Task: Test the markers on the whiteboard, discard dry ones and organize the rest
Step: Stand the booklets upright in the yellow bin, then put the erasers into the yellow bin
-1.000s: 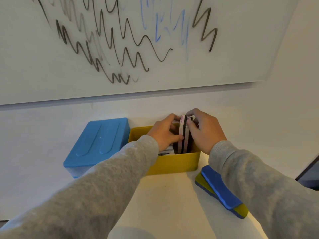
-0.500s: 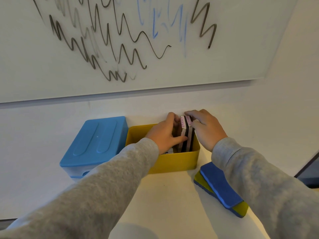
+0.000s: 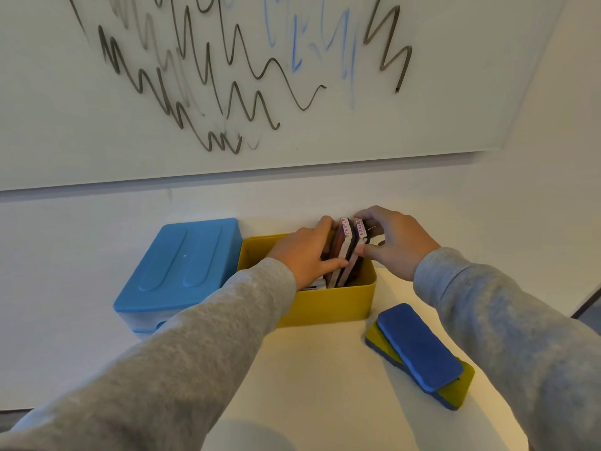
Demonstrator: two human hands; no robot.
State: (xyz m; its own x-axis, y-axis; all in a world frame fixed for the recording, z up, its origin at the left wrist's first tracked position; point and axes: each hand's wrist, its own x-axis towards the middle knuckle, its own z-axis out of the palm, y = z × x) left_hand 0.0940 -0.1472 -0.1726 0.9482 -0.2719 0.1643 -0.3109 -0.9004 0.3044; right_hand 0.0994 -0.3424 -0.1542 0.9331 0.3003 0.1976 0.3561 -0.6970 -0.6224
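The organizing step is judged to be in hand: the whiteboard (image 3: 455, 76) is already covered with black and blue test scribbles, and no marker is held. Two slim erasers (image 3: 345, 252) labelled "ERASER" are stood on edge in the right half of the yellow box (image 3: 325, 307), which sits on the desk (image 3: 309, 385) against the wall. They are pressed together from both sides. The left hand (image 3: 305, 255) is closed against the left eraser, thumb in front and fingers behind. The right hand (image 3: 395, 244) is curled onto the right eraser, its fingers on the top edge; so each grip is closed on the erasers.

The markers themselves cannot be made out; a pale item lies low in the box under the left hand, but what it is cannot be told.

Next, the pair probably needs to be eased down upright and released without tipping.

Counted: two labelled erasers in the box, two foam erasers (image 3: 419, 349) stacked blue over yellow on the desk to the right, one yellow box, and one blue-lidded box (image 3: 182, 265) touching its left side.
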